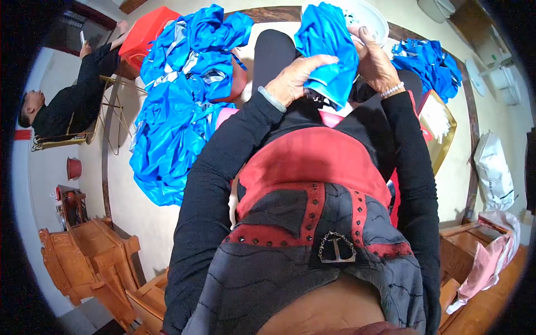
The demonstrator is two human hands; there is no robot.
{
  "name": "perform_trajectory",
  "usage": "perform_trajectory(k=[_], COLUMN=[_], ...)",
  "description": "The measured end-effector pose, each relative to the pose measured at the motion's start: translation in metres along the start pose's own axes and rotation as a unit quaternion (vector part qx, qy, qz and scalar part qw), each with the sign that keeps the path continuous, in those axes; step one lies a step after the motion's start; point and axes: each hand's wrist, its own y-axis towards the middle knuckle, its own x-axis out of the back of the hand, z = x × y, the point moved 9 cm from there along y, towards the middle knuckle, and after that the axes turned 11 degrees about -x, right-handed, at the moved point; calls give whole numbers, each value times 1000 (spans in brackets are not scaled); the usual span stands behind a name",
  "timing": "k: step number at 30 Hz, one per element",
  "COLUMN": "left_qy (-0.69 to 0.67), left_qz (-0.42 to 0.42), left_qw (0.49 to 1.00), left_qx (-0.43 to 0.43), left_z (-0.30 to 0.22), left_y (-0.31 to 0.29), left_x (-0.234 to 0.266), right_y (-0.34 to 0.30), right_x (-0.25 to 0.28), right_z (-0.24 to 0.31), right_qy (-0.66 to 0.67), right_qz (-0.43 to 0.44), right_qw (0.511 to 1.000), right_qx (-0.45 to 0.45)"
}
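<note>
A shiny blue cloth piece (326, 50) is held up over my lap between both hands. My left hand (293, 78) grips its lower left edge, fingers curled over the fabric. My right hand (371, 58), with a bead bracelet at the wrist, pinches its right side. A big heap of the same blue cloth (178, 106) lies on the floor at my left. A smaller blue bundle (427, 64) lies at my right.
A red plastic stool (148, 33) stands behind the heap. A white round basin (365, 17) is beyond the held cloth. Another person (72, 95) sits on a chair at the far left. Carved wooden furniture (95, 257) is at lower left, and a white bag (494, 170) at right.
</note>
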Motion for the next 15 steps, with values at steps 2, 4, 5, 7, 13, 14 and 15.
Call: perform_trajectory(k=[2,4,5,7,13,14,15], left_qy=[110,152,159,174,70,71,42], left_qz=[11,38,46,56,61,61,67], left_qw=[993,987,986,983,991,991,991], left_qx=[32,36,18,-19,95,97,112], left_z=[12,23,26,25,45,51,60], left_y=[-4,0,-1,-7,-12,-13,-16], left_x=[-3,-6,-8,-13,-7,-6,-8], right_y=[1,7,8,4,7,9,9], right_x=[0,7,12,14,24,28,31], right_z=[4,-4,-7,-10,-26,-28,-28], right_qy=[51,25,-2,-35,-89,-101,-113], right_qz=[39,19,3,-37,-70,-81,-92], right_qw=[998,999,999,998,993,991,988], right_qx=[27,35,42,37,23,33,44])
